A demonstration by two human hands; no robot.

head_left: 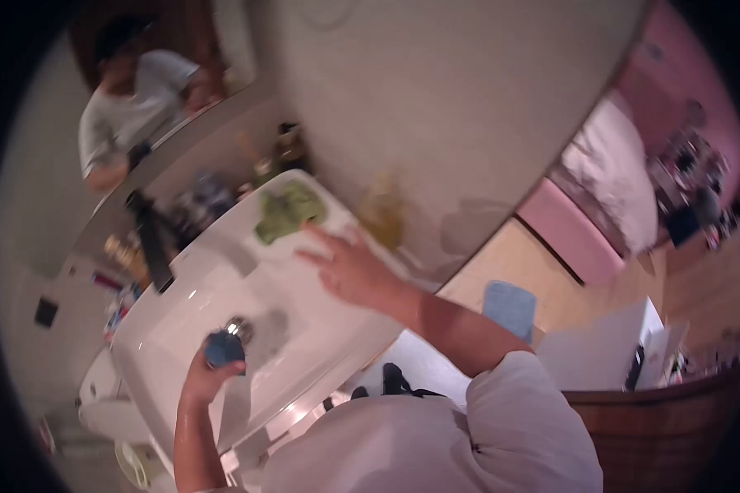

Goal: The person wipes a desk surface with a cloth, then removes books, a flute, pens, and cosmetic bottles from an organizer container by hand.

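Over the white washbasin (304, 287), my left hand (202, 380) is closed around a small dark blue object (224, 348). Its kind is not clear; it looks blocky, and my fingers partly hide it. The metal drain (239, 329) lies just beyond it. My right hand (353, 269) is stretched over the basin's far right side with its fingers spread, holding nothing. Near its fingertips, a crumpled green cloth (290, 211) rests on the basin's flat corner; whether the fingers touch it I cannot tell.
A black faucet (150, 242) stands at the basin's back left. Bottles (289, 148) and small toiletries (122, 304) line the edge behind it. A mirror (164, 74) hangs above. To the right are a blue mat (510, 308) and a wooden-looking tub edge (658, 403).
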